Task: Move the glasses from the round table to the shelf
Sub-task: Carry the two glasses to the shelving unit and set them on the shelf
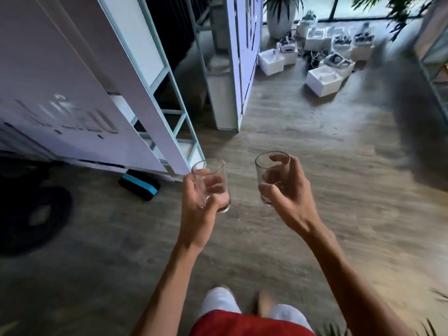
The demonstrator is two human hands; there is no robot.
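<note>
As each is gripped | left glass [211,171]: left hand [196,202] | right glass [266,166]: right hand [291,197]

Two glasses carried over the floor
The left hand [197,202] grips one glass [213,183]; the right hand [288,202] grips another glass [270,175], both upright, near a white shelf [155,98].

A white shelf [150,44] stands at my left on the wood floor [291,141]. Ahead, white boxes [322,81] sit near the window [351,7].

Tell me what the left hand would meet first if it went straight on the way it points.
Probably nothing close: the left hand, holding a glass, points past the near shelf's end over bare floor toward the farther white cabinet. Depth is unclear; it might clip the shelf's corner.
</note>
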